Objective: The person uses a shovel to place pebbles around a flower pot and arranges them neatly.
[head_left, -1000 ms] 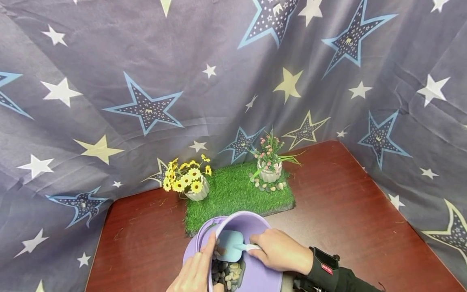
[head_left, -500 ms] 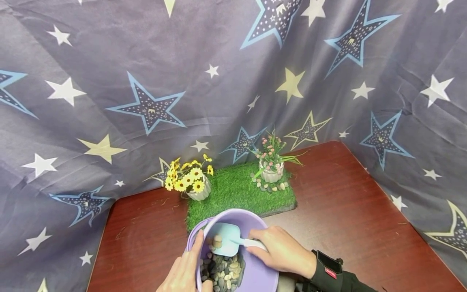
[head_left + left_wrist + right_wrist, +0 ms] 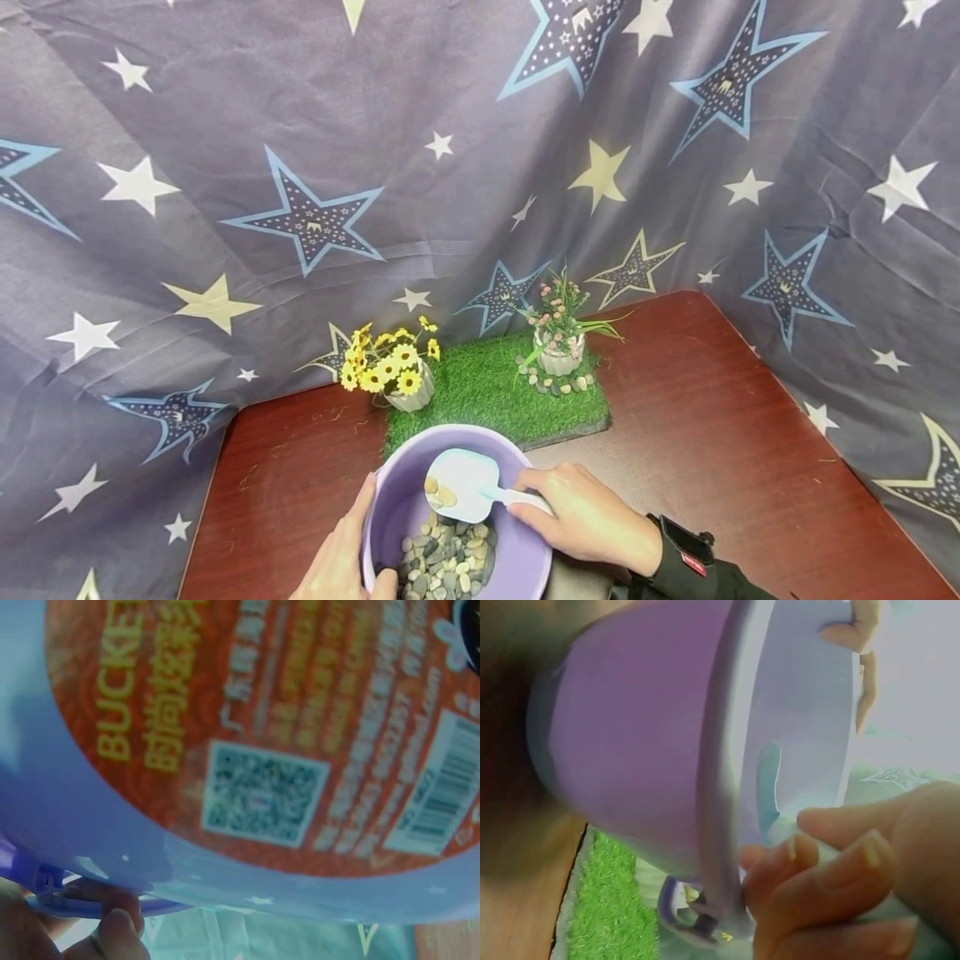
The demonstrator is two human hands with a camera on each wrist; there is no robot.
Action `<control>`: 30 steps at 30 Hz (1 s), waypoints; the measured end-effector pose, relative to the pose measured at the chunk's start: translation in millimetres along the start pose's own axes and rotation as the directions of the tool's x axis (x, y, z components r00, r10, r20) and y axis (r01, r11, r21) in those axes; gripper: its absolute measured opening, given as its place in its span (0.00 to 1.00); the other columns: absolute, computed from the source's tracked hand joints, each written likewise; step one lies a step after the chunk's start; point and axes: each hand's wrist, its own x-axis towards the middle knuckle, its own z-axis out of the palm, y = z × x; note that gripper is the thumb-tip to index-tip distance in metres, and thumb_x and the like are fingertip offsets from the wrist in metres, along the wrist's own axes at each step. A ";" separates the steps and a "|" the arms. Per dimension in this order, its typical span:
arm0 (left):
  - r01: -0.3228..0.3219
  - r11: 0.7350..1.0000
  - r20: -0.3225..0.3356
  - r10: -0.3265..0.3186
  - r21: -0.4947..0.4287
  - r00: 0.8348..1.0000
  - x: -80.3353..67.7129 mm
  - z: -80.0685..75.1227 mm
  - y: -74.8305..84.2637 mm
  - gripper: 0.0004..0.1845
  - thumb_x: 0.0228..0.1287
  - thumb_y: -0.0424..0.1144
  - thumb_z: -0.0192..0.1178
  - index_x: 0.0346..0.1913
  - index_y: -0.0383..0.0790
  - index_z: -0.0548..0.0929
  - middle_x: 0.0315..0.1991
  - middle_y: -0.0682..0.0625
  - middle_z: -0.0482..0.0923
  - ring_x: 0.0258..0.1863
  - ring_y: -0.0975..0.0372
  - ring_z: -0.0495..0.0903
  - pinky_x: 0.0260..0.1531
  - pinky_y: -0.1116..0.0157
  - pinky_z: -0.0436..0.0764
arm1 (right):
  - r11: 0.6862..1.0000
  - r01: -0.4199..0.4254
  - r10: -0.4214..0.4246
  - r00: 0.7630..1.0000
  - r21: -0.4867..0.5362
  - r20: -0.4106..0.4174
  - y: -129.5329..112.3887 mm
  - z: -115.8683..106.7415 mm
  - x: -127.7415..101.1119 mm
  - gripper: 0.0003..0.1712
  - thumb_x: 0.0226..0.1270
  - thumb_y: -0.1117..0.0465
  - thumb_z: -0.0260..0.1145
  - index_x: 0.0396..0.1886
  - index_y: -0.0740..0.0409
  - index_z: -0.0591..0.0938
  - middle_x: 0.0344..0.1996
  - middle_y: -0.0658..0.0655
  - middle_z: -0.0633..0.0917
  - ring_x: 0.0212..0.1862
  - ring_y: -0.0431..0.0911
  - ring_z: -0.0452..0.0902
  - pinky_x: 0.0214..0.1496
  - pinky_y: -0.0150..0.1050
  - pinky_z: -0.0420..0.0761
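Purple bucket [image 3: 390,492] on the wooden counter [image 3: 712,433], holding pebbles [image 3: 442,562]. Left hand [image 3: 337,567] grips its near-left rim; right hand [image 3: 588,521] holds a pale blue scoop [image 3: 468,486] bearing two pebbles above the pile. Behind: grass mat [image 3: 491,396] carrying a pink flower pot [image 3: 558,354] ringed by stones; a yellow flower pot [image 3: 397,379] at its left edge.

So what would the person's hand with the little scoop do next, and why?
Probably lift the scoop clear of the purple bucket: the right hand grips its handle, a few pebbles already lie on its blade, and the left hand steadies the rim.
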 end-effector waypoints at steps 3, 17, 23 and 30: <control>0.024 1.000 0.013 -0.023 -0.020 1.000 -0.6 1.3 -7.9 0.58 0.36 0.36 0.70 0.81 0.54 0.63 0.56 0.46 0.86 0.44 0.56 0.86 0.38 0.69 0.78 | 1.000 0.008 -0.008 1.000 0.026 0.007 -0.4 -1.8 0.9 0.08 0.77 0.51 0.63 0.34 0.41 0.81 0.23 0.36 0.77 0.26 0.27 0.71 0.31 0.25 0.72; 0.200 0.976 0.303 -0.166 -0.084 0.938 -15.1 3.7 -103.9 0.61 0.45 0.39 0.71 0.83 0.45 0.49 0.46 0.28 0.84 0.32 0.64 0.79 0.29 0.65 0.79 | 0.995 -0.021 0.003 0.985 -0.097 -0.175 10.5 -40.2 4.7 0.05 0.75 0.54 0.65 0.37 0.43 0.85 0.19 0.36 0.73 0.21 0.28 0.64 0.24 0.28 0.67; 0.153 0.912 0.187 -0.086 -0.381 0.978 -36.1 23.9 -143.2 0.62 0.49 0.33 0.69 0.81 0.78 0.48 0.63 0.66 0.74 0.38 0.79 0.73 0.30 0.75 0.77 | 0.974 -0.148 0.115 0.975 -0.171 -0.189 40.7 -46.2 11.8 0.05 0.74 0.54 0.66 0.35 0.45 0.84 0.18 0.38 0.71 0.20 0.31 0.61 0.25 0.30 0.64; 0.134 0.843 0.136 -0.073 -0.520 0.988 -45.6 33.9 -152.9 0.54 0.58 0.34 0.68 0.81 0.76 0.53 0.65 0.84 0.58 0.48 0.82 0.71 0.37 0.82 0.75 | 0.961 -0.241 0.217 0.961 -0.133 -0.173 90.4 -3.1 37.0 0.07 0.74 0.54 0.66 0.34 0.48 0.84 0.18 0.41 0.75 0.18 0.35 0.63 0.24 0.32 0.66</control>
